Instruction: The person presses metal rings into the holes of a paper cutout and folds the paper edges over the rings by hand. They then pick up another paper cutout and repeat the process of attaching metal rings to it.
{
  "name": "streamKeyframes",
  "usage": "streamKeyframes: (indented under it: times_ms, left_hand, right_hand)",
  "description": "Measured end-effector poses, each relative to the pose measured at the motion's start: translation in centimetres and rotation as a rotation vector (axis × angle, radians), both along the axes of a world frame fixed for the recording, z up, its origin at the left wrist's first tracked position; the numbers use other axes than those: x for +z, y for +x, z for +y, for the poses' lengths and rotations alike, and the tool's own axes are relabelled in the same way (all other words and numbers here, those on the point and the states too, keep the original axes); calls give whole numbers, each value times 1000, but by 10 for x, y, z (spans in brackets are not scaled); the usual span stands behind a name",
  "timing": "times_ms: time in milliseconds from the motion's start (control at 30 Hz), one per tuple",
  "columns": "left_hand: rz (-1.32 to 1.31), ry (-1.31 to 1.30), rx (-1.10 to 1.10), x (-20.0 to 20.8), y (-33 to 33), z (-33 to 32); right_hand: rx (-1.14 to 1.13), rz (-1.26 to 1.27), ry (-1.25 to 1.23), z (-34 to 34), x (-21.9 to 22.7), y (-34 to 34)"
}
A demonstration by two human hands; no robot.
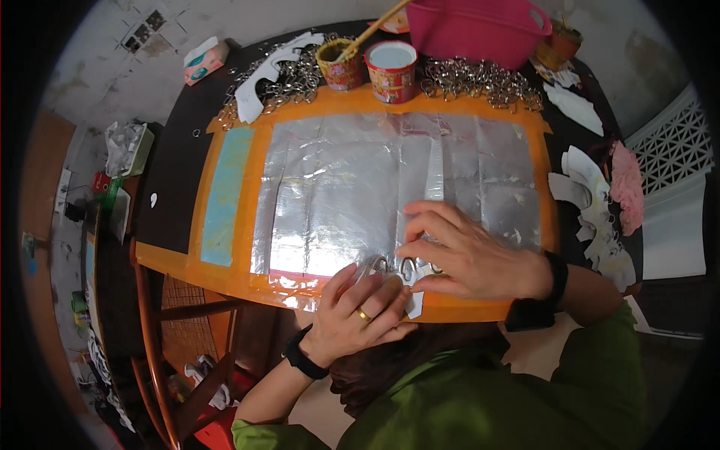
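Observation:
At the near edge of the table, both my hands work on a white strip (pixel 415 303) that has metal rings along it. My left hand (pixel 358 306), with a gold ring on one finger, closes over the strip's left part. A metal ring (pixel 380 264) stands up just past its fingertips. My right hand (pixel 469 255) bends its fingers around the strip's right side, its thumb pressed low on the white material. Between the hands another metal ring (pixel 408 268) shows. The right palm partly hides a further ring. A silvery plastic sheet (pixel 337 187) lies beneath the rings.
Orange tape (pixel 259 169) borders the sheet. Along the far side stand a yellow-red tub (pixel 341 73) with a wooden stick, a red tub (pixel 391 86) and a pink basket (pixel 476 34), among piles of metal rings (pixel 484 84). White cut pieces (pixel 592 202) lie at the right; a wooden chair (pixel 150 330) stands left.

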State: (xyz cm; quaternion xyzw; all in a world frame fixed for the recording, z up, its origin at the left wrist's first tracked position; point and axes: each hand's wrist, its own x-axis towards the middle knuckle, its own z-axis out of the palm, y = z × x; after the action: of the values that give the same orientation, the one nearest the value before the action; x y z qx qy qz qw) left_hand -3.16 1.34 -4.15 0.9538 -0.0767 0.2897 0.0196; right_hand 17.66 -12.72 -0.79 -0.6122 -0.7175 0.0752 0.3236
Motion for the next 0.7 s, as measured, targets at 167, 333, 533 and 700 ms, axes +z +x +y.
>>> streamKeyframes:
  times_ms: [167,333,533,700]
  left_hand:
    - [-24,-13,32,0,-7,-8]
    - [-74,-17,188,9,-9,-27]
    - [-275,-352,485,35,-2,-49]
    - [-201,-433,490,48,11,-52]
  right_hand:
    - [36,80,7,-3,-4,-3]
    - [15,301,-12,-10,-5,-10]
    - [-56,626,-90,-16,15,-15]
    - [-51,591,-27,-18,14,-13]
